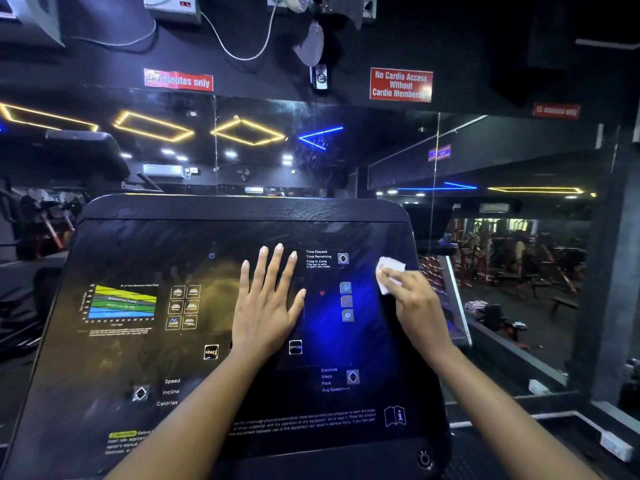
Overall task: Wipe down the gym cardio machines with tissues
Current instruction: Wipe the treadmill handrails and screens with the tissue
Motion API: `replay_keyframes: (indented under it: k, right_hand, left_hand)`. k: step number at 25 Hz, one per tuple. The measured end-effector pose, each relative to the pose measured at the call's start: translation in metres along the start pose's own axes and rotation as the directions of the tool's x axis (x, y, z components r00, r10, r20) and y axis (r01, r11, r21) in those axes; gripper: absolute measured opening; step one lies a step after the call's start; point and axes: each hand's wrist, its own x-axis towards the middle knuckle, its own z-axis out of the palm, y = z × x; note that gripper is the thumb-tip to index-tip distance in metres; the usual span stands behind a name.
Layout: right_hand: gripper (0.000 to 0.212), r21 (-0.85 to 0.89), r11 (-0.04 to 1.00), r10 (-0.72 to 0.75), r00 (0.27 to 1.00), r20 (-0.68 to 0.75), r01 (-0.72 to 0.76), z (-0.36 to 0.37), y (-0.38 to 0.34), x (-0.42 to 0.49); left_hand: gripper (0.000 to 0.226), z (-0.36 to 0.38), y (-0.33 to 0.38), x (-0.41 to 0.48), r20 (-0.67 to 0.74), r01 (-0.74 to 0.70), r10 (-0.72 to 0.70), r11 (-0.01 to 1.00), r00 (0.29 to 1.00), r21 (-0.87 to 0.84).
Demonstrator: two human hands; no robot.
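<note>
A cardio machine's black glossy console fills the middle of the head view, tilted toward me, with printed charts and buttons on it. My left hand lies flat on the panel's centre, fingers spread, holding nothing. My right hand presses a folded white tissue against the console's right side, close to its right edge. Part of the tissue is hidden under my fingers.
A large wall mirror stands behind and to the right of the console, reflecting gym equipment and ceiling lights. Red signs hang on the dark wall above. A neighbouring machine's console rises at the far left.
</note>
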Motion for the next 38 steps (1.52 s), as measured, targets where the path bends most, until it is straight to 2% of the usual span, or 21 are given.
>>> replay_keyframes:
  k: [4, 6, 10, 12, 15, 17, 19, 21, 23, 26, 32, 34, 36, 38]
  right_hand:
    - [0.04, 0.049, 0.982, -0.187, 0.981, 0.056, 0.184, -0.013, -0.007, -0.022]
    - [0.041, 0.021, 0.991, -0.129, 0.991, 0.026, 0.129, -0.009, 0.011, 0.013]
    - [0.039, 0.0, 0.997, 0.083, 0.997, 0.007, -0.083, 0.006, 0.028, 0.083]
    - [0.038, 0.01, 1.0, 0.013, 1.0, -0.024, -0.012, 0.01, 0.01, 0.07]
    - [0.037, 0.083, 0.979, -0.192, 0.98, 0.045, 0.188, 0.007, -0.02, 0.007]
    - [0.039, 0.112, 0.956, -0.279, 0.957, 0.074, 0.27, 0.001, -0.022, -0.005]
    - [0.036, 0.083, 0.965, -0.253, 0.967, 0.042, 0.249, 0.0, -0.011, 0.025]
    - [0.036, 0.063, 0.987, -0.147, 0.989, -0.001, 0.146, 0.007, -0.004, 0.072]
    - [0.039, 0.078, 0.992, -0.101, 0.995, 0.014, 0.1, 0.02, -0.008, 0.107]
    - [0.04, 0.122, 0.971, -0.212, 0.976, 0.055, 0.205, 0.038, -0.031, 0.116]
    - [0.034, 0.216, 0.886, -0.447, 0.88, 0.162, 0.41, 0.02, -0.026, 0.046]
    - [0.034, 0.157, 0.916, -0.39, 0.913, 0.122, 0.37, 0.012, -0.005, 0.054]
    - [0.038, 0.085, 0.975, -0.211, 0.975, 0.069, 0.205, 0.007, 0.014, 0.073]
    - [0.042, 0.048, 0.992, -0.122, 0.989, 0.08, 0.119, 0.008, 0.018, 0.075]
  left_hand:
    - [0.063, 0.001, 0.0, 0.0, -0.002, -0.001, 0.001, 1.0, 1.0, -0.002]
    - [0.063, 0.001, -0.001, -0.001, -0.004, 0.001, -0.001, 1.0, 1.0, 0.003]
    - [0.063, 0.0, 0.0, -0.001, -0.011, 0.005, -0.005, 1.0, 1.0, 0.005]
    - [0.063, 0.0, 0.0, -0.001, -0.009, 0.003, -0.003, 1.0, 1.0, 0.006]
    - [0.063, 0.0, 0.0, 0.0, -0.01, 0.0, 0.0, 1.0, 1.0, 0.005]
    - [0.063, 0.0, 0.001, 0.0, -0.008, 0.003, -0.003, 1.0, 1.0, 0.008]
    - [0.063, 0.0, 0.001, 0.0, -0.007, 0.003, -0.003, 1.0, 1.0, 0.008]
    - [0.063, 0.001, 0.0, 0.0, -0.013, -0.002, 0.002, 1.0, 1.0, 0.011]
    - [0.063, 0.001, 0.0, -0.001, -0.019, -0.007, 0.007, 1.0, 1.0, 0.018]
    - [0.063, 0.0, 0.0, 0.0, -0.024, -0.002, 0.003, 1.0, 1.0, 0.025]
    - [0.062, 0.001, 0.0, -0.001, -0.019, -0.001, 0.002, 1.0, 1.0, 0.026]
    - [0.063, 0.001, 0.001, -0.001, -0.023, -0.004, 0.004, 1.0, 1.0, 0.022]
    - [0.063, 0.001, 0.001, -0.001, -0.024, -0.001, 0.002, 1.0, 1.0, 0.02]
    - [0.063, 0.0, 0.0, -0.001, -0.024, -0.001, 0.001, 1.0, 1.0, 0.017]
